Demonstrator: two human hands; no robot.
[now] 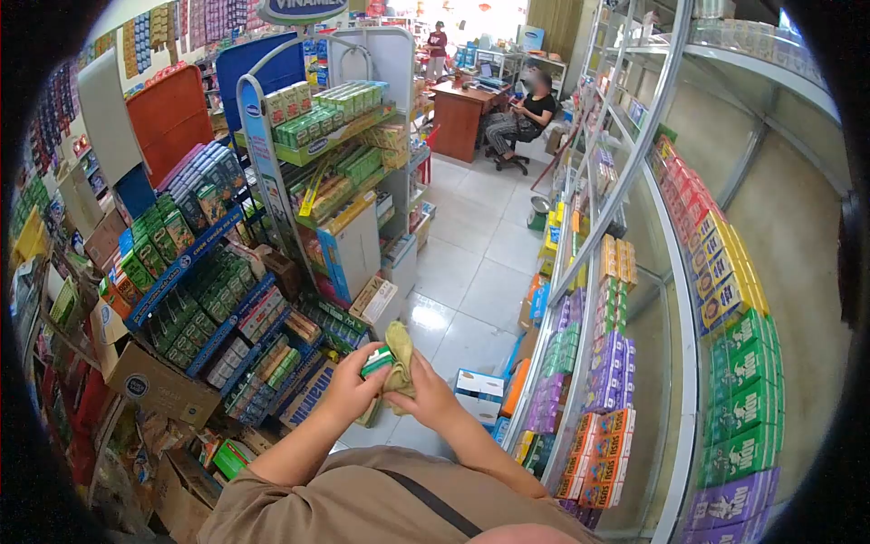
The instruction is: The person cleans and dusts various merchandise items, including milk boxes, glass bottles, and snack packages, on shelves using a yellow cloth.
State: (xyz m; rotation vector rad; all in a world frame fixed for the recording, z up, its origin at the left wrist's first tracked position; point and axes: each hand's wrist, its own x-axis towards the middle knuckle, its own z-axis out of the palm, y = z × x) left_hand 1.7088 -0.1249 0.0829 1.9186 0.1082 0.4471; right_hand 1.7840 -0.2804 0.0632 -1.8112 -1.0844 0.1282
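Observation:
In front of my body, my left hand (352, 381) is closed around a small green and white carton (377, 363). My right hand (428, 395) grips a crumpled olive-yellow cloth (399, 352), which rests against the carton's side. Both hands are close together, above the aisle floor. Part of the carton is hidden by my fingers and the cloth. To the left of my hands, a blue-edged rack (195, 258) carries several rows of small drink cartons.
Metal shelving (666, 272) with stacked carton packs runs along my right. A tall display stand (272, 172) rises on the left. Cardboard boxes (163, 385) sit low at left. White floor tiles (476, 245) lead to a desk (467, 118) and a seated person (535, 104).

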